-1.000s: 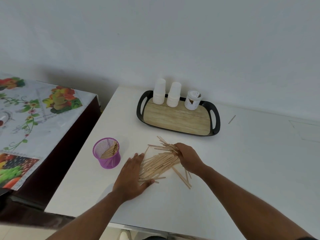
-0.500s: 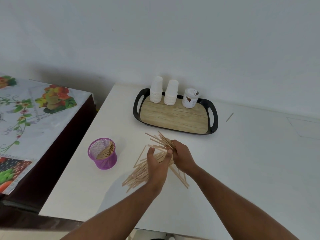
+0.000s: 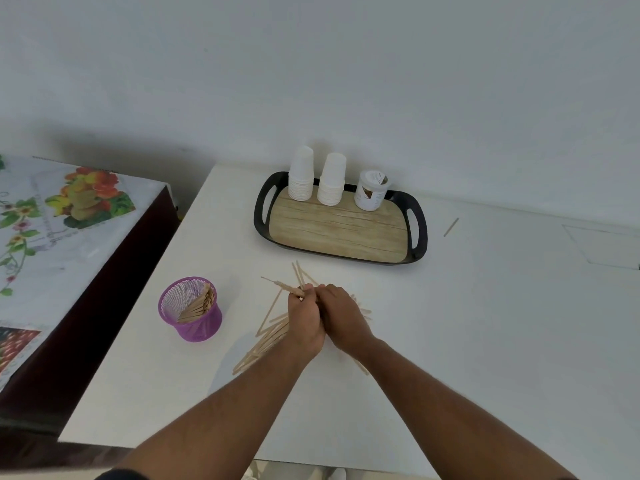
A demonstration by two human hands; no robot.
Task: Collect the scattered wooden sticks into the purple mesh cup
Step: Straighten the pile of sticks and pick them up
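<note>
Wooden sticks (image 3: pixel 266 341) sit bunched between left hand (image 3: pixel 306 320) and right hand (image 3: pixel 341 315).

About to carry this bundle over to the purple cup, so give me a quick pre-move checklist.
1. Both hands, left hand and right hand, grip the stick bundle: ok.
2. Bundle ends aligned: not ok, they splay.
3. Purple mesh cup upright, opening clear: ok.
4. Room in cup: ok, partly filled.
5. All sticks gathered: not ok, a stray stick lies beside the tray.
6. Grip firmness: cannot tell.
</note>
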